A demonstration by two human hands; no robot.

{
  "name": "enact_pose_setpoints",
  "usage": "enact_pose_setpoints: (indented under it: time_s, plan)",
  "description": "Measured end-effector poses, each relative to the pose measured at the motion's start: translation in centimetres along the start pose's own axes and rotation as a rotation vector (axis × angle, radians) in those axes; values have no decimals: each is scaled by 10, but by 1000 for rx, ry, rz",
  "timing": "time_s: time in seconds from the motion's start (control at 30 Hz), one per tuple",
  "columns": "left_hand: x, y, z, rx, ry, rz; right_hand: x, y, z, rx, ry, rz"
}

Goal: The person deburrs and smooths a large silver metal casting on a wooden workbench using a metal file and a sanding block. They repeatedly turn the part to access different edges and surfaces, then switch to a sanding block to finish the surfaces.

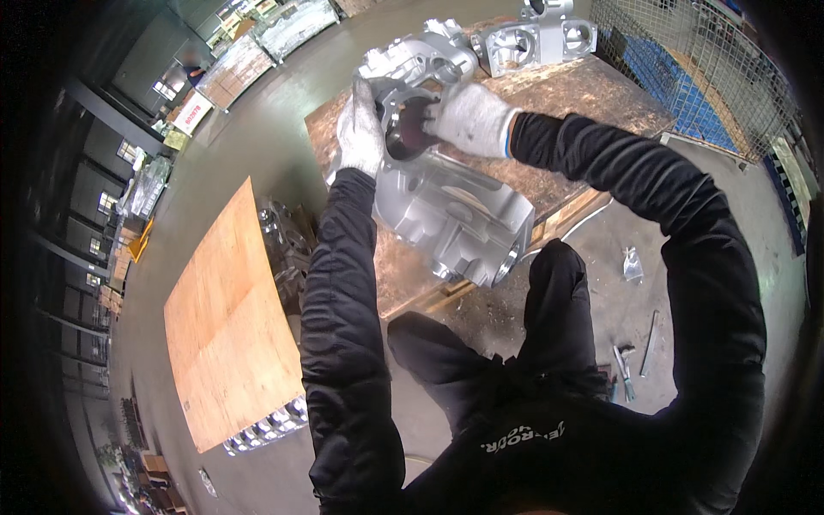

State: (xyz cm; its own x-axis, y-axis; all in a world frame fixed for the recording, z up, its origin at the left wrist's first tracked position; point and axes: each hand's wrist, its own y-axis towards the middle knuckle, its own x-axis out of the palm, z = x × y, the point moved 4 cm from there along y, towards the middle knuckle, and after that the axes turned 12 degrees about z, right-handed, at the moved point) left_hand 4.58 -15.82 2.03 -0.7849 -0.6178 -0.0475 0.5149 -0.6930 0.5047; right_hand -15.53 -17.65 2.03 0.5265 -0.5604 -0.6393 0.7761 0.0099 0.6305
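Observation:
A large silver metal casting lies on the worn wooden tabletop, its round open end facing up and away from me. My left hand, in a white-grey work glove, is closed around the left side of that opening's rim. At the right edge of the bore is my right hand, gloved too, with its fingers bent together into the opening. Beside those fingertips a dark reddish-brown patch shows inside the bore. Whether it is a held sheet or the bore's shaded wall, I cannot tell.
More silver castings and a housing with round openings stand along the table's far side. A plywood sheet covers metal parts at left. Hand tools and a plastic bag lie on the floor. A wire cage stands right.

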Motion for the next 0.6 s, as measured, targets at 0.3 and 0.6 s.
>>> enact_pose_setpoints:
  time_s: [0.3,0.6]
  plan:
    - [-14,5,-4,214,218,18,9,-17,-41,1365,1721,-221]
    - [2,-15,9,-67,-161,-53,-20,-16,-16,908,1013,-213]
